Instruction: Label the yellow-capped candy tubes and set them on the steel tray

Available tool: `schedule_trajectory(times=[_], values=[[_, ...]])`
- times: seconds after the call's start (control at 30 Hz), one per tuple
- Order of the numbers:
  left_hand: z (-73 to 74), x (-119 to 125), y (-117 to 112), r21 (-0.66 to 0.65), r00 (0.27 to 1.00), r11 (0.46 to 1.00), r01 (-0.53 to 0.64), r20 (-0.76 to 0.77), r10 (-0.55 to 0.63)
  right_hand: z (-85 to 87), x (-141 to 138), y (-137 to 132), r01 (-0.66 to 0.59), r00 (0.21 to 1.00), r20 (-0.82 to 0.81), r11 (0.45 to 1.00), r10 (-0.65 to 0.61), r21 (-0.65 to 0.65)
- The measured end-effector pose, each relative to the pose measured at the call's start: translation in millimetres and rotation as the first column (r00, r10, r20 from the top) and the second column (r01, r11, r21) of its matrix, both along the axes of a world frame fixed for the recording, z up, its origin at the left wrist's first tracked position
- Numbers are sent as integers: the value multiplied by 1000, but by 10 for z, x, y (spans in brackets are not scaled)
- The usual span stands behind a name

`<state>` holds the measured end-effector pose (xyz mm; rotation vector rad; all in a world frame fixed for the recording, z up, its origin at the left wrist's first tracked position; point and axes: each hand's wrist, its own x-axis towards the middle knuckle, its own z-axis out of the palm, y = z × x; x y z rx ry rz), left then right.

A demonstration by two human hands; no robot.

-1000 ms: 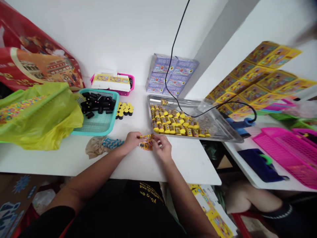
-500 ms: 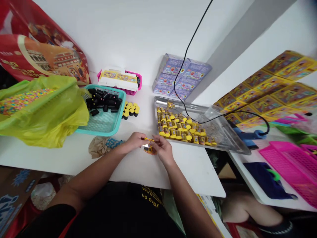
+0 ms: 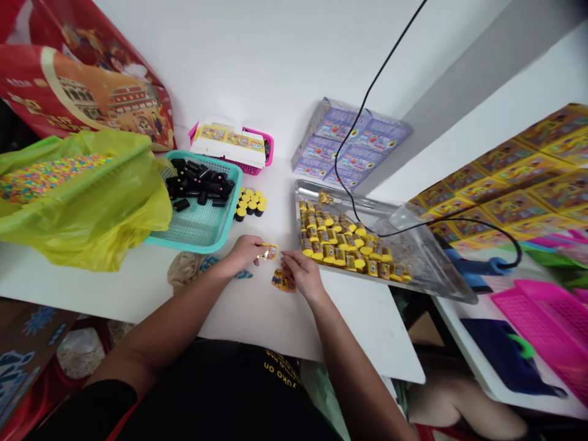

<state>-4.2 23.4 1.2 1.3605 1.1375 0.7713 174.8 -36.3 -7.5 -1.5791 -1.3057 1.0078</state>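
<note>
Between its thumb and fingers, my left hand (image 3: pixel 244 253) holds a small shiny yellow printed label (image 3: pixel 269 251), tilted above the white table. My right hand (image 3: pixel 304 274) is just right of it, thumb and fingertips drawn together; whatever they pinch is too small to make out. Below those fingertips, a small pile of printed labels (image 3: pixel 282 282) lies on the table. Several yellow-topped black cylinders (image 3: pixel 250 203) stand beyond my left hand. To the right, a metal tray (image 3: pixel 432 285) holds many cylinders in yellow printed wraps (image 3: pixel 342 242).
A teal basket (image 3: pixel 197 236) holds black cylinders. Beside it are a yellow bag (image 3: pixel 138 202) with colourful bits and a crumpled cloth (image 3: pixel 184 269). Purple boxes (image 3: pixel 344 141) stand at the wall. A black cable (image 3: pixel 367 98) hangs across the tray. Another person's leg (image 3: pixel 459 404) shows lower right.
My hands have moved slightly apart, and the label in my left hand now faces up more plainly. The view has shifted a little, so the surroundings sit further right.
</note>
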Motion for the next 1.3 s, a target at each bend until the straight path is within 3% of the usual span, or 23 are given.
schedule_trajectory(times=[0.1, 0.2, 0.37, 0.47, 0.57, 0.63, 0.67, 0.73, 0.8, 0.87, 0.93, 0.97, 1.03, 1.1, 1.17, 1.23, 1.3], values=[[9, -35, 14, -38, 999, 999, 1, 48, 1, 105, 11, 41, 99, 995, -38, 991, -96, 89], [47, -60, 12, -160, 977, 984, 74, 212, -39, 242, 44, 113, 137, 990, -61, 975, -128, 176], [61, -57, 36, -300, 930, 947, 118, 367, 0, 390, 111, 319, 157, 975, -178, 977, -131, 145], [29, -42, 50, -308, 930, 944, 116, 367, 6, 440, 120, 479, 88, 993, -86, 989, -78, 116], [20, -44, 50, -289, 906, 947, 141, 422, -6, 473, 92, 593, -170, 984, -38, 983, 173, 74], [36, -54, 47, -276, 899, 951, 137, 437, -3, 469, 68, 628, -355, 928, -121, 935, 353, 3], [48, -59, 46, -276, 904, 953, 128, 427, 2, 456, 61, 638, -393, 908, -169, 919, 383, -27], [68, -68, 49, -286, 924, 954, 96, 382, 22, 414, 63, 650, -340, 922, -213, 939, 322, -51], [74, -71, 55, -290, 938, 955, 61, 343, 44, 366, 85, 656, -204, 962, -192, 979, 195, -27], [67, -70, 62, -288, 943, 957, 20, 324, 78, 334, 111, 650, -147, 984, -103, 989, 143, -26], [51, -67, 65, -274, 944, 961, -38, 306, 125, 324, 119, 626, -203, 974, 96, 978, 206, -47], [43, -66, 66, -258, 945, 964, -70, 293, 147, 326, 114, 611, -255, 937, 232, 965, 261, -59], [28, -63, 67, -214, 948, 970, -116, 267, 172, 333, 91, 592, -345, 788, 509, 933, 346, -100], [14, -61, 70, -178, 953, 975, -137, 244, 178, 337, 76, 613, -368, 616, 715, 923, 331, -111], [3, -62, 74, -166, 955, 974, -151, 231, 187, 339, 93, 691, -355, 503, 827, 932, 253, -69], [-7, -61, 77, -166, 954, 973, -158, 228, 194, 343, 134, 826, -345, 462, 873, 939, 156, 15], [-15, -56, 76, -165, 955, 975, -147, 232, 183, 349, 160, 1005, -320, 474, 877, 943, 76, 91]])
